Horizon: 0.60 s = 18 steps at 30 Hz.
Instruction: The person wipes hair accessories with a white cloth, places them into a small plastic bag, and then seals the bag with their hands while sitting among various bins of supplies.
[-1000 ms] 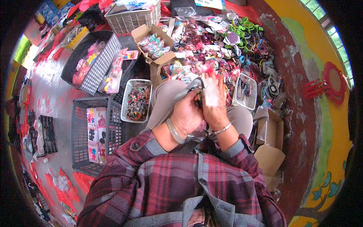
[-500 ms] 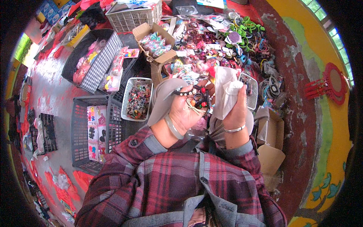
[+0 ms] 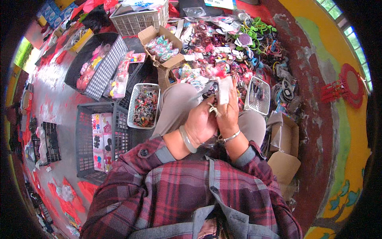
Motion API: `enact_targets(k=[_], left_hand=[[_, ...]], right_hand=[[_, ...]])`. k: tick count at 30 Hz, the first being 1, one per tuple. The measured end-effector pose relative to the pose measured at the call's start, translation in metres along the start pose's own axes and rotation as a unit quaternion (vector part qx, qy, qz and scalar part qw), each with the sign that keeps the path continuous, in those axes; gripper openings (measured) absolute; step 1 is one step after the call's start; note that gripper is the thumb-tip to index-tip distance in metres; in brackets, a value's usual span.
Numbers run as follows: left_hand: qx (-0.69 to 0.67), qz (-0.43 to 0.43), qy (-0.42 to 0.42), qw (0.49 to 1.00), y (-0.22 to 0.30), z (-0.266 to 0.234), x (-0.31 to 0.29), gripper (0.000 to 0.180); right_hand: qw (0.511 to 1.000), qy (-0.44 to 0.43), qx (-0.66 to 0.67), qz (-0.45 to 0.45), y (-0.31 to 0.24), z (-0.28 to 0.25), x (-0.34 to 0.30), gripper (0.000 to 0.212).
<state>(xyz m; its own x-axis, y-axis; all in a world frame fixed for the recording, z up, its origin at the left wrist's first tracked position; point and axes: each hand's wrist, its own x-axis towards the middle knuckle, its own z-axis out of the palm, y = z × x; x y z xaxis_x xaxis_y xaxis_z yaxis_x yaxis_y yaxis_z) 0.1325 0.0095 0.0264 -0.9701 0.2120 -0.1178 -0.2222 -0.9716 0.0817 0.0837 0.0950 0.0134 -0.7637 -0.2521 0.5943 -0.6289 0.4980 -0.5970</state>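
Observation:
Together over my lap, my left hand (image 3: 200, 122) and my right hand (image 3: 228, 119) are touching. My left hand is closed around a bunch of hair ties; their cream cord ends (image 3: 213, 109) poke out between the hands, and the rest is mostly covered. My right hand grips a small white translucent bag (image 3: 225, 89), which stands up from the fingers. Dark and greyish material (image 3: 209, 89) shows beside the bag, too blurred to name. Beyond the hands lies a heap of packaged hair accessories (image 3: 215, 51).
A white basket (image 3: 132, 119) of small hair ties sits left of my knees, another white basket (image 3: 247, 104) at the right. Further left are a dark crate (image 3: 85, 139) and a houndstooth box (image 3: 101, 75). Cardboard boxes stand ahead (image 3: 175, 60) and right (image 3: 292, 133).
My hands came together from apart. My right hand moved left with the white bag, and the beaded hair ties in my left hand became mostly hidden.

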Motion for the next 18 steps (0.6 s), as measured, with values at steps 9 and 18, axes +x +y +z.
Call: enact_targets(k=[9, 18], left_hand=[[-0.082, -0.007, 0.005, 0.997, 0.02, -0.019, 0.005, 0.03], [-0.122, 0.014, -0.04, 0.992, 0.051, -0.006, -0.005, 0.033]], right_hand=[[0.691, 0.067, 0.627, 0.353, -0.025, -0.024, 0.014, 0.049], [0.529, 0.018, 0.777, 0.34, -0.001, -0.027, 0.021, 0.056]])
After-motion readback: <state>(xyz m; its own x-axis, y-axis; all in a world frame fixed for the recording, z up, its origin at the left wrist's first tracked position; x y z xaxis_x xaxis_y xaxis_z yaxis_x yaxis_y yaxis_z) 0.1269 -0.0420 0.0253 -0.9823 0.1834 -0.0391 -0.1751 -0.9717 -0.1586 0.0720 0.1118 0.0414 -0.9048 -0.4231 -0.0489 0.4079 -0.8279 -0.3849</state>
